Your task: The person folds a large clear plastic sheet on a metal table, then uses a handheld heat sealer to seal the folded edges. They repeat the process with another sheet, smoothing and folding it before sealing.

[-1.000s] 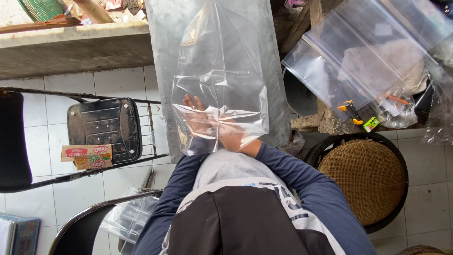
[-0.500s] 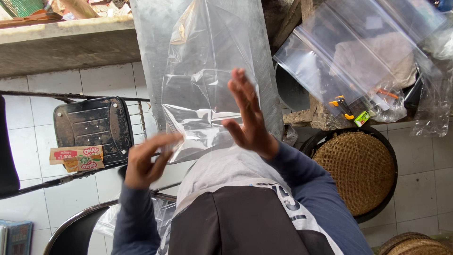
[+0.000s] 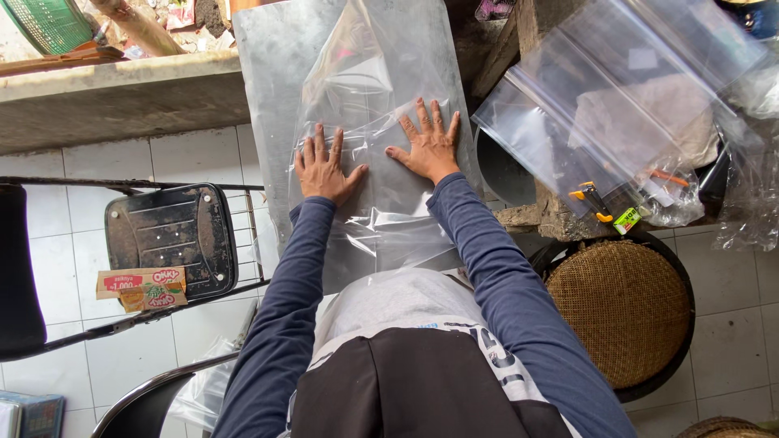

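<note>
Here I keep both hands spread flat, left hand (image 3: 324,169) and right hand (image 3: 428,148), pressing the bag (image 3: 381,203) evenly against the metal sheet (image 3: 272,73), palms level so no creases form.

Both hands, lifted and apart half a second ago, are now down. The left hand (image 3: 323,169) and right hand (image 3: 428,144) lie flat, fingers spread, on the clear plastic bag (image 3: 381,122).

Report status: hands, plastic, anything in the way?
Left hand and right hand flat, fingers spread, on clear plastic bag. Bag lies on metal sheet. Nothing obstructing.
</note>
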